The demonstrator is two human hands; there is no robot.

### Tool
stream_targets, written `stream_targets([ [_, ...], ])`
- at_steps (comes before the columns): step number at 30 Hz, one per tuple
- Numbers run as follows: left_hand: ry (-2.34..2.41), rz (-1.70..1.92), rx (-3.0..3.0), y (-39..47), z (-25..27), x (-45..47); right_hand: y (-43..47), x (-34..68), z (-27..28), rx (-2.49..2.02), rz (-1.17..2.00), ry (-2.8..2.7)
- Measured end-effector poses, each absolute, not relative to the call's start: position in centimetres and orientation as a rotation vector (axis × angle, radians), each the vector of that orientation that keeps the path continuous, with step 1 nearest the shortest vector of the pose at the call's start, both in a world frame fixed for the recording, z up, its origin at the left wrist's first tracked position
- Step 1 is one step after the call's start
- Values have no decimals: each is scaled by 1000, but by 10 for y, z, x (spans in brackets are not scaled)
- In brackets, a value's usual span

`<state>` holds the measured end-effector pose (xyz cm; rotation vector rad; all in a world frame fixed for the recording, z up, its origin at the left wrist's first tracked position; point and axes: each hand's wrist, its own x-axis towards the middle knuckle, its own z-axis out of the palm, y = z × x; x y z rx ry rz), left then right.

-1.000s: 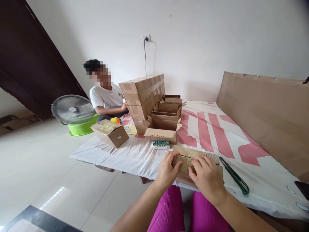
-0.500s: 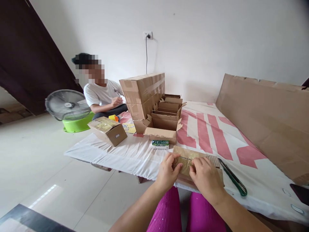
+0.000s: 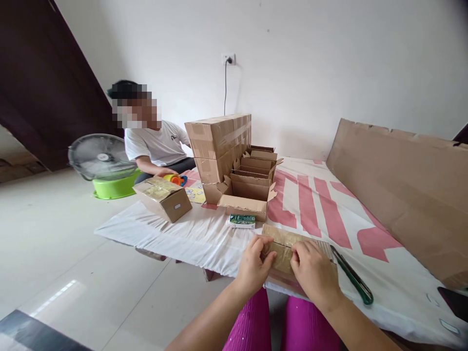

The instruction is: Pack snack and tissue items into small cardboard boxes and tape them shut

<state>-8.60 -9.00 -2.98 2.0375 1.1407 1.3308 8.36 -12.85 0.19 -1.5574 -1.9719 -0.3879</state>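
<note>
With twelve o'clock straight ahead of the wearer and the taped box as the hub, the purple trousers [image 3: 247,321] are nearest, at six o'clock. The taped box [image 3: 283,259] lies on the near edge of the worktop [image 3: 215,243], a narrow dark gap showing along its top. At nine o'clock the left hand [image 3: 254,261] rests on it, finger and thumb spread apart by the gap. At three o'clock the right hand [image 3: 314,268] is curled over the top, fingertips at the gap; I cannot tell whether they pinch the tape.

Just beyond the right hand, toward four o'clock, lies a green cutter [image 3: 354,278], its handle end nearer the wearer. Well apart at about three o'clock is a dark flat thing [image 3: 454,300], perhaps a phone.

A small green-and-white carton [image 3: 242,222] sits at eleven o'clock, just in front of a row of open boxes [image 3: 246,202]. A second taped box [image 3: 164,200] stands at ten o'clock. Beside the open boxes rises a stack of closed boxes [image 3: 210,146]. A large cardboard sheet [image 3: 398,195] stands at two o'clock.

Farther off at ten o'clock, a person in a white shirt [image 3: 157,145] sits near a fan [image 3: 100,156].
</note>
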Motion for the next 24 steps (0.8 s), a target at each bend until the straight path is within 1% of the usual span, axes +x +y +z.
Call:
stream_targets([
  [3, 1153, 1350, 2019, -93, -29, -85, -132, 87, 5, -1471, -373, -1921],
  [6, 1174, 1405, 1978, -100, -29, -81, -143, 87, 11, -1421, -455, -1946],
  [13, 1162, 1505, 1969, -118, -37, -68, -156, 77, 7, -1594, -672, -2030],
  [18, 1106, 1481, 2006, -116, -39, -70, -151, 71, 0, -1683, -805, -2037],
  [20, 1085, 1472, 2014, -115, -39, -71, -147, 72, 1, -1683, -813, -2065],
  [24, 1076, 1469, 2012, -114, -40, -73, -138, 88, 8, -1635, -723, -2071],
])
